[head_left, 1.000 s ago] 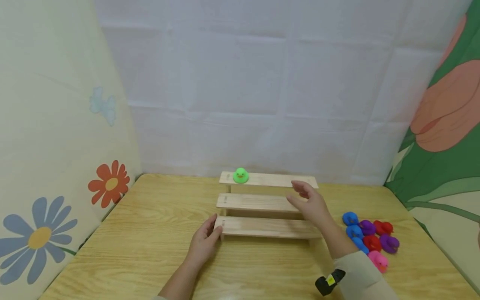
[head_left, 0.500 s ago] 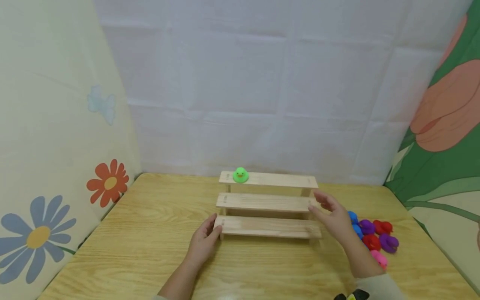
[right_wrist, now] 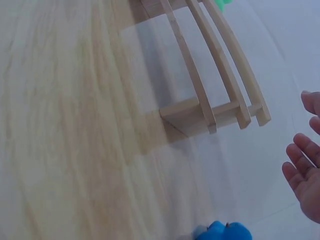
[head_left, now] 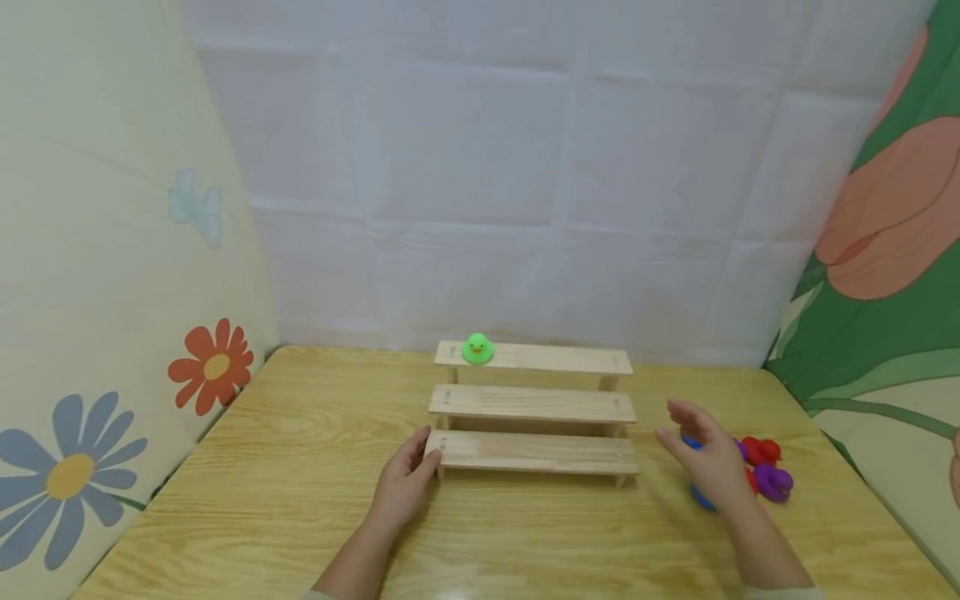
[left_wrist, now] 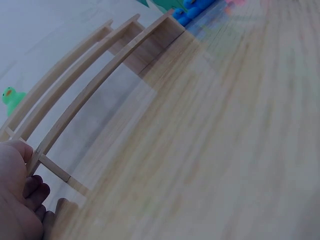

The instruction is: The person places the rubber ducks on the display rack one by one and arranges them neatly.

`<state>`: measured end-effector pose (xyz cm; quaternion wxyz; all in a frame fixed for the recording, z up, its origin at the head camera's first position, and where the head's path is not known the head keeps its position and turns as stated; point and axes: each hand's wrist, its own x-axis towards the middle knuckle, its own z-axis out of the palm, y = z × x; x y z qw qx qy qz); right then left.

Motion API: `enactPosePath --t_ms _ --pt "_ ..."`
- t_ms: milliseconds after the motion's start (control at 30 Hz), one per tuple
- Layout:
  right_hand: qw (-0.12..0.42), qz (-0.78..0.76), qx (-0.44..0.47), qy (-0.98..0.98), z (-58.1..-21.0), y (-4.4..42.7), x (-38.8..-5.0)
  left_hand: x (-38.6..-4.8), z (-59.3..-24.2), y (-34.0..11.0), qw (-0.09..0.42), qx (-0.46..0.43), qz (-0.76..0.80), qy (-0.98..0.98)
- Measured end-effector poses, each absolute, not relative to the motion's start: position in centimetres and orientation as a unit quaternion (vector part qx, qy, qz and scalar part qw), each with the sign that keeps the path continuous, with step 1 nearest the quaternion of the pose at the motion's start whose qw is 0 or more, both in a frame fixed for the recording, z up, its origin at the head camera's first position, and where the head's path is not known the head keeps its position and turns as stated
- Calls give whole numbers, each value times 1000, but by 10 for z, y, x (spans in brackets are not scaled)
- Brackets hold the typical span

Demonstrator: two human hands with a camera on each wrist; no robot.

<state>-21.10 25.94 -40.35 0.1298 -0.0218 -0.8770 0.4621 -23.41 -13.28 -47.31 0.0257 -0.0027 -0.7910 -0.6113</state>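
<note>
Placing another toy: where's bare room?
Bare: most of the lower shelves of the pale wooden rack; top shelf right of the green toy duck; wood-grain table left of the left grip. Crowded: right of the rack, blue, red and purple toy ducks, partly behind the right grip.

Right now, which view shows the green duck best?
The head view: the green duck shows whole, face-on, on the top shelf. Left wrist shows it slanted near the left edge; right wrist, only a green bit at the top.
</note>
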Motion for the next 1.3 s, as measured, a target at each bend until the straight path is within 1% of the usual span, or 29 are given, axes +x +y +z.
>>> enactPosePath --t_ms 400,500,633,700,900,1167,1300 --pt "124 457 -66 -878 -416 283 -198 -235 -474 -134 19 -1 -608 -794" --pt "137 457 -61 -877 -419 287 -194 -235 -473 -134 17 -1 -609 -793" --pt "172 472 -43 -864 -425 294 -188 -235 -474 -134 17 1 -606 -795" --pt "176 475 -48 -861 -427 299 -186 -235 -474 -134 17 0 -605 -796" --pt "157 452 -73 -875 -431 311 -179 -237 -474 -134 23 -6 -608 -794" --pt "162 462 -69 -869 -435 323 -170 -238 -475 -133 22 -4 -608 -793" --pt "141 445 -96 -879 -437 330 -165 -238 -475 -133 23 -5 -607 -794"
